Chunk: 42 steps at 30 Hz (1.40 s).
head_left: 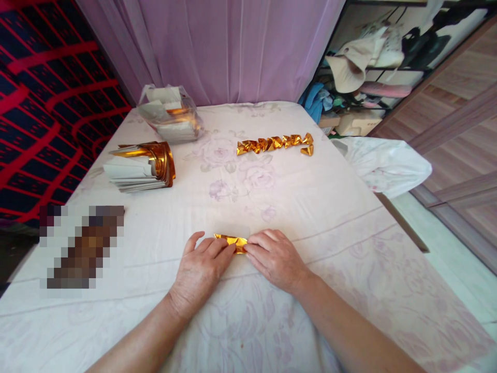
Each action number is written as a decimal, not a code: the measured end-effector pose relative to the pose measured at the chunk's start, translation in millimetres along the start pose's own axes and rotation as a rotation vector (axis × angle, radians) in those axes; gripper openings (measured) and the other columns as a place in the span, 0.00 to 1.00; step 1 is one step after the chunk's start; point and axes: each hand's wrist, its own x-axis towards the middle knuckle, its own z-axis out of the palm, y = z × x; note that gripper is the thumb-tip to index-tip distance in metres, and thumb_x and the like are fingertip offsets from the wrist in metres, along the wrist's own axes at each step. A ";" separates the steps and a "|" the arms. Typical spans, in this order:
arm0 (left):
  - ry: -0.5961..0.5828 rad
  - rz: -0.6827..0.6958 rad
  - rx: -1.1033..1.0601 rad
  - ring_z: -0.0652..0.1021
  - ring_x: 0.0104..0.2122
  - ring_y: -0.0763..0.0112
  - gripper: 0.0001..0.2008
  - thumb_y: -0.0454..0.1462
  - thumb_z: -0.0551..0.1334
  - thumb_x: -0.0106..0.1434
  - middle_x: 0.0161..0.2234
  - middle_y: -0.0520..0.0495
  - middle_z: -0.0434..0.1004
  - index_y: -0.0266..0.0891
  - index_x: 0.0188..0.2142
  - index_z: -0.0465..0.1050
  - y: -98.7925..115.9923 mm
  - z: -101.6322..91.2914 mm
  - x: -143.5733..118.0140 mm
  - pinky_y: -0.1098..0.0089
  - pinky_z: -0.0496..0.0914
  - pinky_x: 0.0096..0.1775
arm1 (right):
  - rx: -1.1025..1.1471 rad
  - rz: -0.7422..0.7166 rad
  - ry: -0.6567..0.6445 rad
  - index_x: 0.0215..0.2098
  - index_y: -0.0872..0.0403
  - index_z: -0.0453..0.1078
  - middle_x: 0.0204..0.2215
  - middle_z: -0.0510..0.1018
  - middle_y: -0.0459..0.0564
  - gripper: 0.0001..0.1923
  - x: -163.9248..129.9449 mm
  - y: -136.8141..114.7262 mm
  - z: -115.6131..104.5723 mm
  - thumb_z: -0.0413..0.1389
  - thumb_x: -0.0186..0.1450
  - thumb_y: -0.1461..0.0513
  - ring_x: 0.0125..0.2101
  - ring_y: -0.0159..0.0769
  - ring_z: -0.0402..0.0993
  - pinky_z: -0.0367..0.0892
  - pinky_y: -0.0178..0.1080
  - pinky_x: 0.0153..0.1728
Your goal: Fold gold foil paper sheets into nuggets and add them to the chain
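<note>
While both hands press down on the bench (330, 207), which is draped in a pale floral cloth, a small folded piece of shiny gold foil paper (232, 241) lies flat between their fingertips near the front edge. The left hand (202, 269) rests palm down with fingers stretched over the left end of the gold piece, and the right hand (274, 259) lies likewise, its fingers pinning the right end; neither hand is closed around it. Farther back, well apart from the hands, a row of folded gold foil shapes (276, 143) sits in a line. At the left rear lies a stack of gold-and-white foil sheets (142, 167), and behind it a clear plastic bag of paper (171, 115)
</note>
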 end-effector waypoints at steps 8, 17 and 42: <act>-0.008 0.013 -0.035 0.78 0.36 0.67 0.12 0.29 0.58 0.67 0.39 0.50 0.81 0.44 0.43 0.76 -3.8 -1.6 -3.1 0.57 0.64 0.51 | 0.031 -0.003 -0.018 0.42 0.50 0.74 0.38 0.78 0.49 0.07 -0.2 -1.7 1.5 0.55 0.68 0.64 0.37 0.38 0.70 0.63 0.43 0.39; -0.003 -0.038 -0.088 0.78 0.37 0.68 0.09 0.31 0.58 0.67 0.39 0.51 0.81 0.43 0.42 0.76 -1.3 1.1 -4.9 0.59 0.64 0.50 | 0.008 0.087 0.015 0.36 0.52 0.74 0.34 0.77 0.50 0.08 1.4 -3.7 9.9 0.53 0.69 0.64 0.36 0.39 0.69 0.62 0.43 0.38; -0.099 -0.221 -0.204 0.75 0.38 0.62 0.06 0.37 0.58 0.68 0.35 0.47 0.78 0.41 0.36 0.74 -0.2 4.8 1.6 0.57 0.66 0.47 | 0.131 0.292 0.049 0.30 0.52 0.70 0.30 0.74 0.49 0.05 10.2 -4.5 15.0 0.56 0.65 0.65 0.35 0.38 0.69 0.62 0.42 0.38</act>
